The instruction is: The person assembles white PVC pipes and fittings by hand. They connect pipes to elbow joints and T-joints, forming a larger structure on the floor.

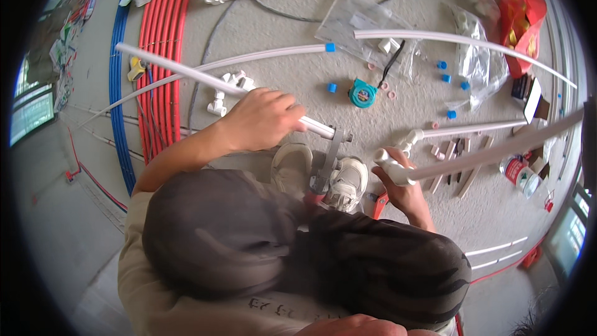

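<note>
My left hand (264,118) is closed round a long white plastic pipe (180,70), which slants down to the right. The pipe's near end meets the upper part of a flat metal heating plate on a pipe welding tool (332,152); whether it sits inside the die I cannot tell. That tool stands between my shoes, its reddish lower part partly hidden. To its right, my right hand (404,190) grips a white pipe fitting (393,166), its open end facing the tool. Another white pipe (497,150) runs from this fitting up to the right.
A teal tape measure (362,93), blue caps (446,78), white fittings (217,102) and clear plastic bags (479,68) lie ahead on the concrete. Red pipes (163,56) and blue pipes (118,56) run along the left. A bottle (521,174) and red bag (523,31) lie right.
</note>
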Motion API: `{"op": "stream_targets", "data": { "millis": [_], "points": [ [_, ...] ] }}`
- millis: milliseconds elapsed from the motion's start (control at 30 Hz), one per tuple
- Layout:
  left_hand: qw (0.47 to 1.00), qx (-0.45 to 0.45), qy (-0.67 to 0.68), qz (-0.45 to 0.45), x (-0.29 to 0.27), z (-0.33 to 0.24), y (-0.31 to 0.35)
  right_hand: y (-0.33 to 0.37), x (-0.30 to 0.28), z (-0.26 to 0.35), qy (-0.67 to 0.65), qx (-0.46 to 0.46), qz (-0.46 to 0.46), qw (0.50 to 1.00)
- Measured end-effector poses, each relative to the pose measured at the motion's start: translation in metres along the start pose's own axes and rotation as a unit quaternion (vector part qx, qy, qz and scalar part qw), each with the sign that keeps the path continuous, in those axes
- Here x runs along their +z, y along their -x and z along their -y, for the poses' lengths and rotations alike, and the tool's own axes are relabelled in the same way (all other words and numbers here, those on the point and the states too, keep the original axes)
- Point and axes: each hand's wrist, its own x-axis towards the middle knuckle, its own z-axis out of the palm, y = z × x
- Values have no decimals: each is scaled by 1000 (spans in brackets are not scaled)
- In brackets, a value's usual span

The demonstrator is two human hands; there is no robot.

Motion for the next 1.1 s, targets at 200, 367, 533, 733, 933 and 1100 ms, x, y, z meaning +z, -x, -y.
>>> {"op": "stream_targets", "data": {
  "millis": [200, 367, 533, 733, 933, 1100],
  "points": [
    [995, -83, -1, 63, 50, 15, 24, -25, 26, -28, -28, 11, 64, 998],
    [992, -110, 47, 33, 71, 17, 26, -52, 33, -48, 6, -54, 119, 991],
    [990, -117, 77, 15, 78, 19, 22, -63, 34, -51, 21, -40, 128, 991],
    [988, -109, 107, 15, 80, 23, 18, -72, 32, -56, 10, -58, 154, 986],
    [982, -115, 149, 16, 83, 27, 14, -82, 27, -56, -14, -73, 180, 981],
    [978, -124, 167, 4, 88, 29, 11, -89, 26, -58, -27, -104, 198, 974]
  ]
}}
